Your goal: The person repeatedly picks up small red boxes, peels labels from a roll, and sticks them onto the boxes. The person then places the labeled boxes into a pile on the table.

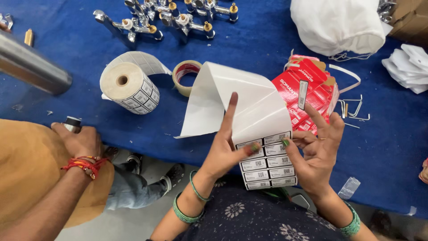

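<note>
A strip of small white rectangular labels on pale backing paper is pinched between the hands. Just behind it lies a stack of flat red cartons. To the left, a roll of the same white labels rests on the blue desk.

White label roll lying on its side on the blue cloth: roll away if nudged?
The white label roll lies on its curved side, so probably rolls. Its loose tail likely drags, limiting travel. The blue cloth probably adds grip.

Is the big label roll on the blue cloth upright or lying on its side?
On its side: the label roll shows its round end and core hole toward the camera, with a loose tail curling off its top.
</note>
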`<state>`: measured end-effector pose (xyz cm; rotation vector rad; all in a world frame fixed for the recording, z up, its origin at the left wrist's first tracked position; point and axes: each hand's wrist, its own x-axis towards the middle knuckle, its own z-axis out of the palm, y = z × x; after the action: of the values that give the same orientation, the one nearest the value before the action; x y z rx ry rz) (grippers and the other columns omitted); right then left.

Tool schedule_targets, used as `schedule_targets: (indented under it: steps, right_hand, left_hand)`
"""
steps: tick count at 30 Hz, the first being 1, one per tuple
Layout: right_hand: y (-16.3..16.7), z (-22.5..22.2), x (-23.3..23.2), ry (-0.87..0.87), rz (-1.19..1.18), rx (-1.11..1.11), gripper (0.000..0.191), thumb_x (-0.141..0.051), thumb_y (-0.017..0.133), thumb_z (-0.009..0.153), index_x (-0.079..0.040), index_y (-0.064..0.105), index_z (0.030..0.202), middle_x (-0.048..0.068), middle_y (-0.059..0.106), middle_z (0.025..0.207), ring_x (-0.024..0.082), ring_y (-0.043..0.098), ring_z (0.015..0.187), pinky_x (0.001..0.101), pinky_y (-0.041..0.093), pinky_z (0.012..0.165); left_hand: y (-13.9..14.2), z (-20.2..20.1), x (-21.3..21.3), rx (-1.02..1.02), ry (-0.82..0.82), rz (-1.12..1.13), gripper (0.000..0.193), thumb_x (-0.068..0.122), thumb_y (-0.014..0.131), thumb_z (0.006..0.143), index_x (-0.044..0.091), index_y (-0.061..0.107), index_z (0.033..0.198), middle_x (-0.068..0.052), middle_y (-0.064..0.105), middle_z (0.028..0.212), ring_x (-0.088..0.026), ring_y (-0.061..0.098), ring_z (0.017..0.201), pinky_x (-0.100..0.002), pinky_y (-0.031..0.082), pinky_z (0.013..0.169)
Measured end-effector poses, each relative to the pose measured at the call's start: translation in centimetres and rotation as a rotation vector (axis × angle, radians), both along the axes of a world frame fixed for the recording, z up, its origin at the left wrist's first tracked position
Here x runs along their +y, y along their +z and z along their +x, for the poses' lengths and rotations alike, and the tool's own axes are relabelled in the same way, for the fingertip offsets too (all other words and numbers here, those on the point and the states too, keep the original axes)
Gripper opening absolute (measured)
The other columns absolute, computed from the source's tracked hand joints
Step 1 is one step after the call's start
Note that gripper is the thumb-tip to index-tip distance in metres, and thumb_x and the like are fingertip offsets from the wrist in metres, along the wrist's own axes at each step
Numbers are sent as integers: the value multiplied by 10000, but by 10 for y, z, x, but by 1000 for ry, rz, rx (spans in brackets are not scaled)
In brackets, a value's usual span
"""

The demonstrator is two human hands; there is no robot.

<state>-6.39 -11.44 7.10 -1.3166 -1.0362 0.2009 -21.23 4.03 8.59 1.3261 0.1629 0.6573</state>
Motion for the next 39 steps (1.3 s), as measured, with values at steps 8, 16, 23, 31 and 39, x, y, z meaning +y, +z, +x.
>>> schedule_targets:
  steps: [8,16,23,31,39]
  right_hand:
    - [-3,-1,5,-157,24,-447,823,66,700,891,-96,221,1541,254,483,1461,342,637,1218,431,532,1058]
    - [4,8,3,-175,-55,-707,716,-7,787,901,-51,329,1449,206,713,1227,313,679,1219,451,480,1090]
    - [-3,14,-4,-236,-30,-800,684,11,830,856,-22,415,1399,233,663,1225,355,670,1124,439,559,941]
    - [-19,12,-5,-223,67,-829,660,113,812,866,-92,459,1385,240,601,1261,334,689,1103,375,621,848]
    - [-10,-9,-22,64,199,-663,725,60,789,842,-213,424,1406,249,378,1507,367,674,1213,524,580,1049]
  left_hand:
    - [-18,-1,-10,103,65,121,840,43,666,986,154,223,1691,-167,562,1580,-197,612,1314,-348,499,1117]
    - [-13,-3,-10,59,1,62,803,1,564,1003,131,148,1678,-163,286,1728,-235,423,1500,-353,376,1212]
    - [-16,0,-12,22,-16,39,760,-6,549,1019,89,158,1664,-153,204,1748,-247,347,1552,-374,330,1260]
    - [-18,7,-19,16,48,-39,694,11,511,1021,63,225,1651,-150,326,1693,-228,420,1488,-348,359,1221]
    - [-17,14,-6,-126,97,-473,581,217,503,1080,57,336,1613,-183,472,1556,-223,506,1371,-345,416,1151]
